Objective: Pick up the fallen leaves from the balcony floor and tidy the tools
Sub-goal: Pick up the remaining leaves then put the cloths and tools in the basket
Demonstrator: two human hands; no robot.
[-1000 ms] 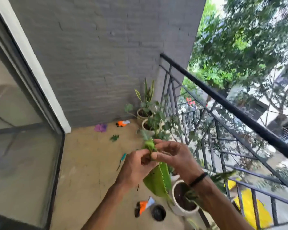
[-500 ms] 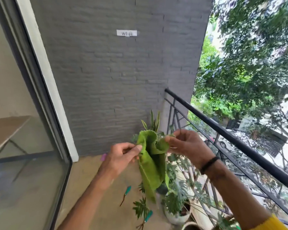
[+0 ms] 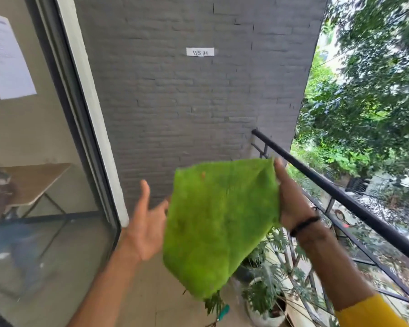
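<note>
A green cloth [image 3: 220, 223] hangs spread out at chest height in front of me. My right hand [image 3: 291, 199] grips its right edge, thumb near the top corner. Just left of the cloth is my left hand [image 3: 147, 223], palm up and fingers spread; its fingertips reach the cloth's left edge, where contact is hidden. Below the cloth a fallen green leaf [image 3: 214, 303] and a tool with a teal handle [image 3: 223, 312] lie on the balcony floor [image 3: 151, 291]. The cloth hides much of the floor.
A grey brick wall [image 3: 187, 102] with a small label stands ahead. A glass sliding door [image 3: 33, 185] runs along the left. A black metal railing [image 3: 340, 194] bounds the right side, with potted plants [image 3: 262, 300] at its foot.
The cloth was bunched and pinched between both hands; now it is spread wide. My left hand has let go and opened. The view has tilted up from the floor toward the wall.
</note>
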